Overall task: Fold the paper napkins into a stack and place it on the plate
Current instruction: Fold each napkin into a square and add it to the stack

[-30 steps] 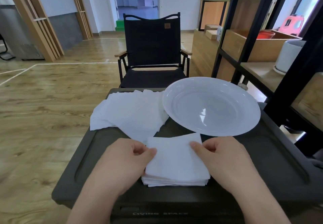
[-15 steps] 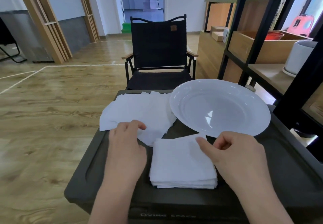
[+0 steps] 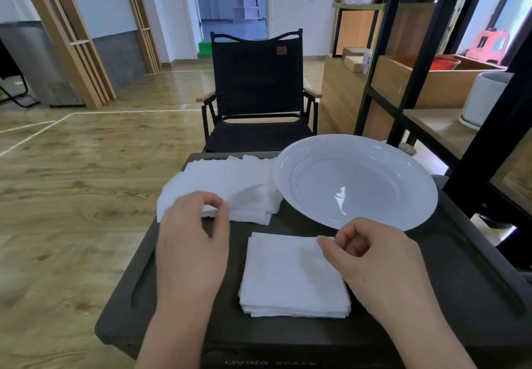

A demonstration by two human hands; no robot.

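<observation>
Pinching loose napkins (image 3: 230, 184), plate (image 3: 357, 149) bare

Left hand (image 3: 191, 242) is up at the loose napkins (image 3: 227, 188), fingertips pinching the near edge of the top sheet. Right hand (image 3: 371, 256) sits curled over the folded stack (image 3: 290, 276), thumb and forefinger touching its far right corner. White plate (image 3: 355, 180) lies just beyond on the dark table (image 3: 460, 296), its rim covering the loose napkins' right edge; black chair (image 3: 257, 92) behind
</observation>
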